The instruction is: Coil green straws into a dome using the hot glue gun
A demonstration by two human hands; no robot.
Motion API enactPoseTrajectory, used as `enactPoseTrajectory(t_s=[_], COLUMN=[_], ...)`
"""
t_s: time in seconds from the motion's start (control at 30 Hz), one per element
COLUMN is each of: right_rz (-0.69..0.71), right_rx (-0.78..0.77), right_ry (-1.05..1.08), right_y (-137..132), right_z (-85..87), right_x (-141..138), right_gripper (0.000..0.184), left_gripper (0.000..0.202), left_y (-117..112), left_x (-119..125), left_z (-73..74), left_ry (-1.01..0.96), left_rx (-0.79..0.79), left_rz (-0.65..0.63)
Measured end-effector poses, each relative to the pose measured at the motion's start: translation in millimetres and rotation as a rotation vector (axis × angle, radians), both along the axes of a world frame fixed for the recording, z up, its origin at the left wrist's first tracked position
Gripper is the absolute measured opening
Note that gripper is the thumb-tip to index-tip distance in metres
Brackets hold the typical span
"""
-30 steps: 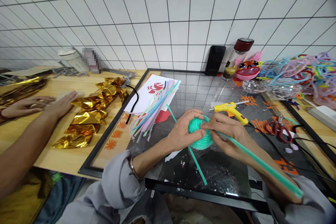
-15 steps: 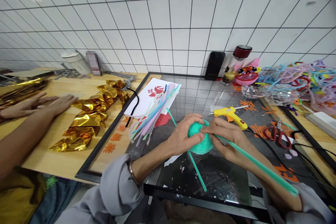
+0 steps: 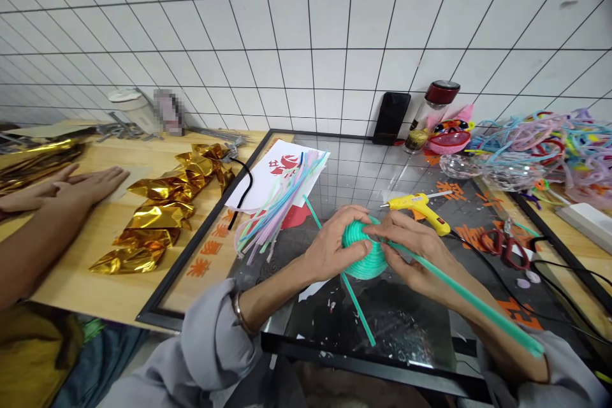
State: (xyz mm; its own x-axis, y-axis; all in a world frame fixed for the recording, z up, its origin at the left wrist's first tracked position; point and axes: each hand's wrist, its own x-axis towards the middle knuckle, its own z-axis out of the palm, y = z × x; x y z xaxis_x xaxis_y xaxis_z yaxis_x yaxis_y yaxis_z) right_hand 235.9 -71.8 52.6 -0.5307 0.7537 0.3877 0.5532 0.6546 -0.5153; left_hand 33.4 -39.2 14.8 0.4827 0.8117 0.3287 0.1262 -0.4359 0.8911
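A rounded coil of green pipe cleaner (image 3: 364, 262) is held above the dark tabletop. My left hand (image 3: 332, 245) wraps around its left side, thumb laid across the front. At the coil's upper right, my right hand (image 3: 414, 248) pinches the green pipe cleaner strand (image 3: 478, 296), whose long free end runs down along my right forearm. My right fingertips touch the coil, and part of its top is hidden under them. Beneath the coil, another loose green pipe cleaner (image 3: 358, 310) lies slantwise, its middle covered by my left hand.
A yellow glue gun (image 3: 421, 207) and red-handled scissors (image 3: 509, 248) lie to the right. Pastel pipe cleaners (image 3: 282, 207) rest on white paper (image 3: 246, 188). At left are crumpled gold foil (image 3: 155, 223) and a co-worker's hands (image 3: 90, 188). A bottle (image 3: 433, 118) and phone (image 3: 391, 118) stand behind.
My right fingers have shifted slightly on top of the coil; the coil stays in place. The co-worker's hands have moved a little to the left.
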Motion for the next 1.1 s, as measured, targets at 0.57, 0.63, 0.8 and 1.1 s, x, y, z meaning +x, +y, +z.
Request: enactPoseTrajectory(t_s=[0.57, 0.63, 0.8, 1.1], right_rz=[0.029, 0.031, 0.012, 0.004], right_rx=[0.039, 0.042, 0.039, 0.127], right_ry=[0.025, 0.03, 0.016, -0.004], right_y=[-0.7, -0.1, 0.8, 1.3], right_z=[4.7, 3.4, 1.8, 5.9], right_x=[-1.1, -1.2, 0.1, -0.4], right_gripper=[0.034, 0.035, 0.035, 0.038], left_gripper=[0.026, 0.026, 0.027, 0.027], left_y=[-1.1, -0.8, -0.4, 0.0], left_x=[-0.5, -0.7, -0.6, -0.7], left_z=[1.7, 1.8, 2.1, 1.1], left_ry=[0.001, 0.004, 0.004, 0.007], left_rx=[0.031, 0.032, 0.034, 0.042], left_rz=[-0.006, -0.005, -0.001, -0.01])
